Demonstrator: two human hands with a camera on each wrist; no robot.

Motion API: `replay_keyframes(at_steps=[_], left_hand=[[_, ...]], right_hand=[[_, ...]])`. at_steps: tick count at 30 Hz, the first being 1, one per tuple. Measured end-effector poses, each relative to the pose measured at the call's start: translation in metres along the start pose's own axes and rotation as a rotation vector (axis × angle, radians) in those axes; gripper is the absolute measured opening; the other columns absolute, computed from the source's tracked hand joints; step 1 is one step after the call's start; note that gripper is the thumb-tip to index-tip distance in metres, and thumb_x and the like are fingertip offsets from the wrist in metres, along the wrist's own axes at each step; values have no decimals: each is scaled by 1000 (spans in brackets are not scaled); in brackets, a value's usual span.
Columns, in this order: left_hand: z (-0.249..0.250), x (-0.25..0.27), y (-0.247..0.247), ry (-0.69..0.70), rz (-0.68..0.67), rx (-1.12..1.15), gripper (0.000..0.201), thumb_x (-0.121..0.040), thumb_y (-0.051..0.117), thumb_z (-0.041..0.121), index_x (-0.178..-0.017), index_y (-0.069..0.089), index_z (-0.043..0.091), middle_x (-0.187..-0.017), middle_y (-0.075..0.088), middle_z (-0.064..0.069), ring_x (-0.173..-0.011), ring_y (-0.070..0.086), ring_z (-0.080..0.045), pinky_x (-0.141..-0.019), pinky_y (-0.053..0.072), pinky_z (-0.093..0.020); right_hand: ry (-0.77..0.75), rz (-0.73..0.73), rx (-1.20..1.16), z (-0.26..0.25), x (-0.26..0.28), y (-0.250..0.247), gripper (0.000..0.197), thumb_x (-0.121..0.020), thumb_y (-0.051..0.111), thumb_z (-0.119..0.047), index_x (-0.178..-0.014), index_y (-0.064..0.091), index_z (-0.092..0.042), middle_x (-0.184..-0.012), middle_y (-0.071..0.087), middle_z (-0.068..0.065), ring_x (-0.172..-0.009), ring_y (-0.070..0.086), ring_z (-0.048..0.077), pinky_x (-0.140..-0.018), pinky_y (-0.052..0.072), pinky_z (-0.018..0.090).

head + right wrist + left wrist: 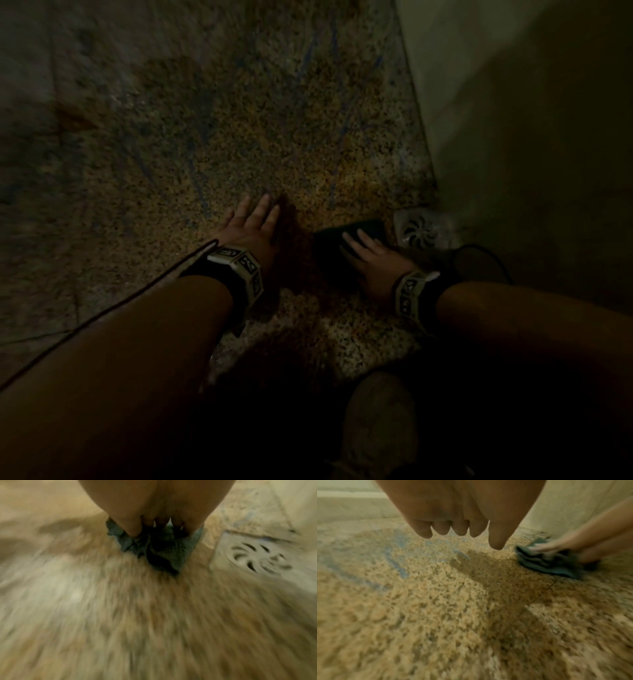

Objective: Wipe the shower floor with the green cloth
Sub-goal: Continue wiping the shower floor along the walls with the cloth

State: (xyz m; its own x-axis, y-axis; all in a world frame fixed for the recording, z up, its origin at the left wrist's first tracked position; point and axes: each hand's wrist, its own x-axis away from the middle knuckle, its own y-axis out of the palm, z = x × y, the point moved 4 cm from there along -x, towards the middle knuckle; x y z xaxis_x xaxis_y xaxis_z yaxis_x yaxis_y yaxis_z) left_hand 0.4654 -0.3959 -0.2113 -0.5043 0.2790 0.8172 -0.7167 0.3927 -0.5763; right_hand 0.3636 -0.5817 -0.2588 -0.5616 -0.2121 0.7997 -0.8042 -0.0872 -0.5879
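Observation:
The speckled shower floor fills the head view, dimly lit. A dark green cloth lies bunched on it beside the drain. My right hand presses down on the cloth with its fingers laid fairly straight over it. In the right wrist view the fingers dig into the folded cloth. The left wrist view shows the cloth under the right hand. My left hand rests flat on the bare floor to the left of the cloth, fingers spread and holding nothing.
A square metal drain cover sits in the corner just right of the cloth. A pale wall runs along the right side. Faint blue streaks mark the floor ahead. My shoe is below the hands.

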Motion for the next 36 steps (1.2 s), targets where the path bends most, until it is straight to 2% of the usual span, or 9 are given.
replay_keyframes(at_steps=[3, 6, 12, 17, 20, 22, 27, 33, 36], left_hand=[[3, -4, -2, 7, 2, 2, 63, -103, 24, 40, -149, -15, 25, -154, -27, 3, -143, -21, -23, -117, -5, -40], [9, -17, 5, 40, -2, 25, 64, -102, 25, 43, -149, -15, 26, -154, -27, 5, -143, -20, -23, -116, -5, -41], [28, -28, 22, 39, -60, 66, 68, -101, 30, 44, -149, -16, 31, -152, -31, 6, -143, -20, -23, -116, 2, -45], [31, -36, 9, 54, -45, -20, 69, -101, 32, 41, -149, -17, 29, -152, -30, 7, -143, -20, -22, -116, 1, -42], [36, -39, 2, 65, -60, -56, 69, -102, 34, 35, -149, -16, 28, -153, -29, 6, -144, -16, -24, -115, 11, -45], [37, -41, 1, 38, -88, -85, 75, -101, 40, 31, -149, -17, 27, -153, -30, 5, -144, -15, -26, -114, 17, -47], [35, -50, 1, 41, -133, -161, 93, -94, 56, 38, -149, -18, 28, -153, -29, 3, -145, -11, -28, -113, 22, -46], [26, -65, 5, 102, -133, -175, 90, -92, 54, 40, -149, -14, 29, -154, -26, 4, -145, -6, -29, -113, 22, -51], [26, -66, 6, 115, -127, -185, 90, -92, 54, 42, -149, -15, 28, -155, -25, 2, -145, -4, -31, -112, 25, -50]], right_hand=[[9, 19, -31, 5, 6, 6, 67, -102, 32, -39, -150, -11, -21, -156, -23, 0, -144, -19, 24, -119, 1, 39], [-8, 59, 0, 15, -1, -4, 65, -102, 31, -30, -150, -12, -20, -157, -21, 2, -145, -17, 25, -117, -1, 36], [217, 145, -201, 36, -15, -43, 56, -105, 20, -28, -151, -11, -18, -157, -21, 2, -145, -15, 24, -117, 2, 35], [161, 93, -247, 40, 1, -15, 59, -104, 27, -23, -151, -9, -17, -157, -20, 2, -145, -17, 25, -117, 4, 36], [179, 82, -249, 48, 7, -8, 64, -102, 32, -14, -151, -10, -20, -157, -21, -1, -145, -16, 22, -115, 15, 35], [204, 106, -267, 53, 3, -17, 62, -103, 30, -16, -151, -9, -20, -157, -20, -1, -145, -15, 21, -116, 10, 33], [360, 124, -363, 78, -14, -47, 56, -105, 21, -25, -151, -10, -15, -158, -18, 3, -146, -12, 24, -117, 3, 36], [566, 96, -374, 98, -29, -77, 56, -105, 20, -23, -150, -8, -6, -158, -12, 13, -145, -4, 33, -117, 8, 43], [591, 142, -419, 97, -30, -78, 59, -104, 23, -27, -151, -9, -10, -158, -12, 10, -145, -3, 34, -116, 9, 45]])
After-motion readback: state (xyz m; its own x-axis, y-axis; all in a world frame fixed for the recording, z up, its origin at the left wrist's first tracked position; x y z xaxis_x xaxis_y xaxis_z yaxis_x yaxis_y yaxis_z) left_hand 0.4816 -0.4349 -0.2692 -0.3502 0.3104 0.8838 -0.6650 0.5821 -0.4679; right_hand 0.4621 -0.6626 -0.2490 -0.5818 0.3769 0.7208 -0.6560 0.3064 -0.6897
